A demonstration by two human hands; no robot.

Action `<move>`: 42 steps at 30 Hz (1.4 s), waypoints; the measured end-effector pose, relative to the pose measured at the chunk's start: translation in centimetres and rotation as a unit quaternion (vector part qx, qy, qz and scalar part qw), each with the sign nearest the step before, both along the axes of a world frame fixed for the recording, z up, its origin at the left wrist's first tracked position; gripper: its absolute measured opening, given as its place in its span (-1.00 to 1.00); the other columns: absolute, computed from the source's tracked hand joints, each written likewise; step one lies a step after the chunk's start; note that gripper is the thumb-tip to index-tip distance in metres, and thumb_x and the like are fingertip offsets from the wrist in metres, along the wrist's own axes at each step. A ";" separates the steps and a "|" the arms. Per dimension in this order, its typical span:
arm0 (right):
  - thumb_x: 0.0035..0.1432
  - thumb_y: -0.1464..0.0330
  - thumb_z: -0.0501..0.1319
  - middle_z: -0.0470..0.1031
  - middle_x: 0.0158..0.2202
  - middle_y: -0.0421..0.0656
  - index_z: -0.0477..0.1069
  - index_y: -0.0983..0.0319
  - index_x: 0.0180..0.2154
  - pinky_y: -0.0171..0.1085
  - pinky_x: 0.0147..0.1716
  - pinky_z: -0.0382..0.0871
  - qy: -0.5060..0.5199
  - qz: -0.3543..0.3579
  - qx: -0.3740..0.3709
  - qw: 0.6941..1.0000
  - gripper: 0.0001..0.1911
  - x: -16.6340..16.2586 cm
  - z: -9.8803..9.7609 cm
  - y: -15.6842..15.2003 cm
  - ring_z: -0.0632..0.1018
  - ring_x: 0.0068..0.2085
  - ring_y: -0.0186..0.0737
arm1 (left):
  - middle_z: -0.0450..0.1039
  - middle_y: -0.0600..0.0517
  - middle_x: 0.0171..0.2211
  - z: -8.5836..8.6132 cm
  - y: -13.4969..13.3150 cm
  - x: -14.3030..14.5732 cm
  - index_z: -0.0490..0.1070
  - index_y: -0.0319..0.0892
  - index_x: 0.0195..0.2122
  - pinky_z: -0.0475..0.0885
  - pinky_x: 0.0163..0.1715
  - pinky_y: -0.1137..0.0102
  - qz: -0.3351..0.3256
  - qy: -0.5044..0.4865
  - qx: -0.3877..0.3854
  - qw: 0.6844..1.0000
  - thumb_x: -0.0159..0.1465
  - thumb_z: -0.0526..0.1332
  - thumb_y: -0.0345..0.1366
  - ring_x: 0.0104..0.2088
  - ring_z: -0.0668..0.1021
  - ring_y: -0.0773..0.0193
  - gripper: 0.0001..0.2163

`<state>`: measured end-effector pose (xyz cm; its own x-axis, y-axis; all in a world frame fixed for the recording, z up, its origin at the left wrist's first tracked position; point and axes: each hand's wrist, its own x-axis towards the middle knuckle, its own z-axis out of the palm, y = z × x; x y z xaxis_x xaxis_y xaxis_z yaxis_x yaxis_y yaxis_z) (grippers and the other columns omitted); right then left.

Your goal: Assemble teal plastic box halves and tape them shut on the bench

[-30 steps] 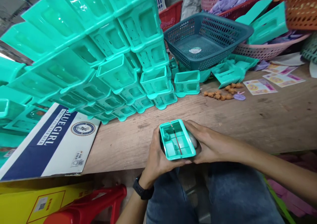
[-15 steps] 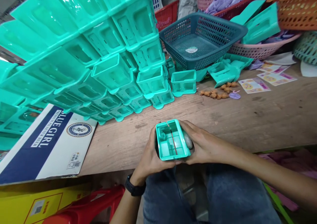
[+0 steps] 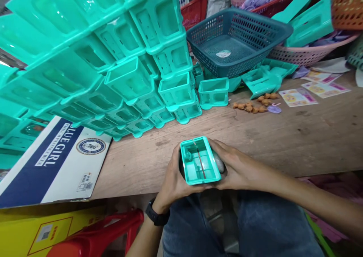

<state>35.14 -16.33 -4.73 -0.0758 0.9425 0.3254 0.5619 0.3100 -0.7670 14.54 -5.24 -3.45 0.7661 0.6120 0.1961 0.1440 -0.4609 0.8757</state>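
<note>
While held open-side up over the table's (image 3: 283, 143) near edge, small teal tray (image 3: 200, 160) sits clamped betw. both hands, L hand (image 3: 172, 177) & R hand (image 3: 236, 166) fingers curled shut on its sides, steadying it.

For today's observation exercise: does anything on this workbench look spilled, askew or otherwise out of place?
Yes. Small brown pieces lie scattered loose on the wooden bench, beside a lilac disc. The dark teal basket sits tilted, propped on other items. Both hands grip one teal box, open side up.
</note>
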 end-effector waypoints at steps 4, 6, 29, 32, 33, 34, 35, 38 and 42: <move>-0.06 0.30 0.57 0.30 0.37 0.16 -0.13 0.16 0.50 0.12 0.32 0.38 -0.013 -0.002 0.003 1.000 0.27 0.0 -0.4 -0.1 0.40 0.36 0.18 | 0.40 -0.19 0.26 -0.3 0.1 -0.1 0.14 -0.08 0.35 0.46 0.26 -0.10 -0.003 -0.007 0.002 1.000 -0.06 0.61 0.08 0.25 0.51 -0.23 0.03; -0.04 0.30 0.56 0.31 0.37 0.16 -0.16 0.15 0.51 0.12 0.31 0.38 -0.016 0.007 0.003 1.000 0.28 0.1 -0.3 -0.1 0.40 0.36 0.18 | 0.41 -0.19 0.25 -0.3 0.1 -0.1 0.17 -0.07 0.35 0.45 0.26 -0.11 -0.003 -0.006 -0.003 1.000 -0.06 0.61 0.09 0.24 0.52 -0.24 0.02; -0.07 0.44 0.47 0.38 0.29 0.10 0.01 0.15 0.45 0.04 0.22 0.47 -0.005 0.050 -0.032 0.998 0.12 0.3 1.8 0.6 0.47 0.28 0.18 | 0.44 -0.13 0.18 -0.5 -0.7 0.2 0.15 -0.05 0.33 0.49 0.21 -0.08 0.010 -0.020 -0.012 1.000 -0.07 0.62 0.07 0.15 0.56 -0.18 0.02; -0.04 0.44 0.47 0.39 0.29 0.10 0.03 0.14 0.45 0.05 0.23 0.47 -0.011 0.052 -0.038 0.998 0.10 0.4 2.1 0.6 0.47 0.29 0.19 | 0.42 -0.16 0.20 -0.6 -0.6 0.3 0.14 -0.07 0.34 0.47 0.22 -0.09 0.012 -0.015 -0.016 1.000 -0.11 0.65 0.02 0.17 0.54 -0.19 0.05; -0.02 0.42 0.48 0.38 0.31 0.11 0.01 0.14 0.47 0.07 0.26 0.45 -0.015 0.054 -0.034 0.998 0.11 0.4 2.1 0.6 0.46 0.31 0.19 | 0.41 -0.16 0.21 -0.6 -0.6 0.2 0.14 -0.07 0.34 0.45 0.24 -0.10 0.014 -0.017 -0.016 1.000 -0.11 0.65 0.01 0.19 0.53 -0.20 0.05; -0.01 0.39 0.49 0.36 0.33 0.11 -0.03 0.12 0.48 0.08 0.27 0.44 -0.018 0.054 -0.028 0.998 0.13 0.5 2.0 0.5 0.44 0.33 0.21 | 0.41 -0.17 0.23 -0.6 -0.6 0.2 0.15 -0.08 0.34 0.44 0.26 -0.10 0.013 -0.020 -0.016 1.000 -0.10 0.65 0.01 0.21 0.51 -0.21 0.04; 0.01 0.35 0.50 0.32 0.37 0.11 -0.07 0.11 0.49 0.10 0.29 0.42 -0.022 0.052 -0.025 0.998 0.15 0.5 1.9 0.3 0.42 0.35 0.21 | 0.40 -0.17 0.24 -0.6 -0.6 0.1 0.16 -0.07 0.34 0.42 0.28 -0.10 0.012 -0.024 -0.017 0.999 -0.09 0.64 0.02 0.24 0.50 -0.22 0.03; 0.07 0.24 0.51 0.21 0.45 0.11 -0.19 0.07 0.52 0.11 0.32 0.41 -0.038 0.040 -0.034 0.998 0.21 0.4 1.5 -0.2 0.35 0.41 0.22 | 0.37 -0.19 0.28 -0.6 -0.5 -0.3 0.15 -0.07 0.35 0.39 0.32 -0.09 -0.001 -0.021 -0.022 1.000 -0.09 0.64 0.07 0.28 0.46 -0.24 0.05; 0.05 0.22 0.55 0.24 0.44 0.11 -0.34 -0.03 0.54 0.14 0.26 0.49 -0.052 0.030 -0.042 0.997 0.34 0.5 1.1 -0.8 0.40 0.38 0.26 | 0.35 -0.19 0.28 -0.5 -0.3 -0.7 0.10 -0.06 0.37 0.39 0.31 -0.08 -0.009 -0.005 -0.025 1.000 -0.13 0.67 0.08 0.27 0.47 -0.23 0.12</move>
